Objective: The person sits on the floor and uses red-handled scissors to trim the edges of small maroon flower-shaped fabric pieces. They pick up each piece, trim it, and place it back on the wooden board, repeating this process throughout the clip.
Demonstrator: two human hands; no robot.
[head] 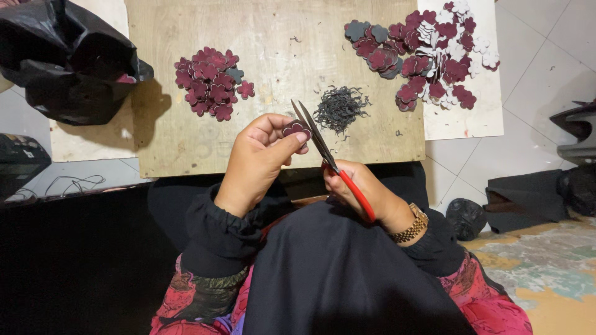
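A: We're looking straight down at a worn, pale plywood board [273, 80] lying on a white tiled floor [534, 68], and everything sits around that board. What have the hands got?

B: The left hand [257, 158] hovers over the board's near edge, thumb and forefinger pinching a small dark-red flower-shaped cutout [296, 129]. The other fingers curl in under it.

A: And the right hand [363, 192]?

B: Just off the board's near edge, wrapped around the red-handled scissors [326, 155]. Fingers are folded tight on the handles; the steel blades stand slightly parted, their tips up against the cutout's right side.

A: On the board itself?

B: Upper left of the board's middle, a heap of maroon flower cutouts [210, 82]. Right of centre, a little tangle of dark thin trimmings [339, 108].

A: Past the board's right edge?

B: A white sheet [472, 121] touching that edge, carrying a looser pile of maroon, grey and white flower shapes [425, 53] that spills back onto the board.

A: The room?

B: A crumpled black plastic bag [68, 56] off the board's left corner, thin cables on the floor below it. Far right of the board, dark folded pieces and a small black bundle [465, 217] where the tiles give way to patchy painted floor.
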